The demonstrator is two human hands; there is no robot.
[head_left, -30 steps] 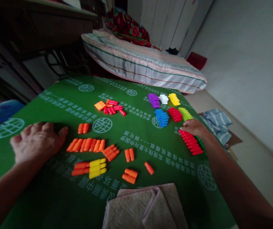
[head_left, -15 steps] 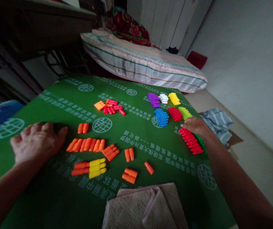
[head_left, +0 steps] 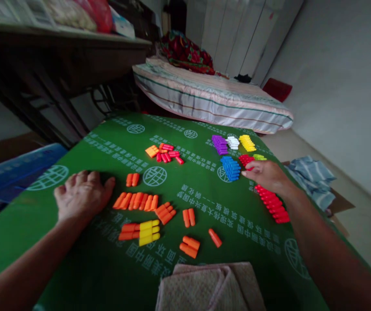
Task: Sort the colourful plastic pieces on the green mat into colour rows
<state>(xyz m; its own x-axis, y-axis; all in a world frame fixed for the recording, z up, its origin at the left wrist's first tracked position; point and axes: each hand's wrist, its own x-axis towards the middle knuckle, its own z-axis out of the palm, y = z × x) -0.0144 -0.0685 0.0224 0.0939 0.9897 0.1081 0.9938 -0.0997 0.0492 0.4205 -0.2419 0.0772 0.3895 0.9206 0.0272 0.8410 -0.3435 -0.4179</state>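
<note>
My left hand (head_left: pixel 83 194) lies palm down with spread fingers on the green tabletop (head_left: pixel 185 181), left of the orange bullet-shaped plastic pieces (head_left: pixel 136 201). My right hand (head_left: pixel 266 175) reaches in from the right, its thumb and fingers drawn together at the near end of a small red row (head_left: pixel 246 160); whether a piece is between them is hidden. Just left of its fingertips stands a blue row (head_left: pixel 230 168). Below the wrist lies a longer red row (head_left: pixel 272 205). Partly covered by the hand is a lime-green row (head_left: pixel 259 157).
Purple (head_left: pixel 219 144), white (head_left: pixel 233 143) and yellow (head_left: pixel 247 143) rows stand farther back. Loose orange and red pieces (head_left: pixel 164 153) lie at centre. Yellow pieces (head_left: pixel 149 232) join orange ones in front. A folded cloth (head_left: pixel 211 287) lies at the near edge. A bed (head_left: pixel 214 99) stands behind.
My right hand has moved from the top of the longer red row toward the smaller red and blue rows. My left hand stays flat. The whole view has shifted right and down.
</note>
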